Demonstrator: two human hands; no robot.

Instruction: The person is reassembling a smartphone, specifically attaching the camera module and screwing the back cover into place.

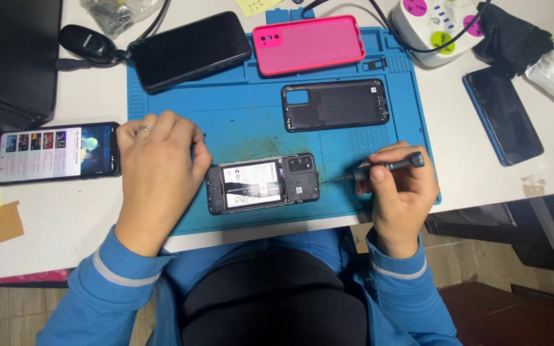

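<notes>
Sitting nearest, at six o'clock on the blue silicone repair mat (238,122): opened black smartphone with its back removed (263,184), lying flat and lengthwise, white-labelled battery exposed in the middle, camera block at its three o'clock end.

Pressing down at the phone's nine o'clock end: left hand (158,170), ringed, fingers curled together over the phone's edge, probably steadying the body against sliding.

Pinching at three o'clock: right hand (400,192), fingers clamped on a slim black precision screwdriver (379,168), held low and nearly level, tip pointing toward the camera end, seemingly reaching a screw there; contact too small to tell.

Lying farther off, at twelve o'clock from the phone: detached black plastic back cover (335,104), inner side up, probably parked clear of the work.

Resting beyond that, at the mat's far edge: bright pink phone case (308,43) and, at eleven o'clock, a dark glossy smartphone (190,50) face up.

Glowing off the mat at nine o'clock: lit smartphone showing coloured thumbnails (56,152).
</notes>
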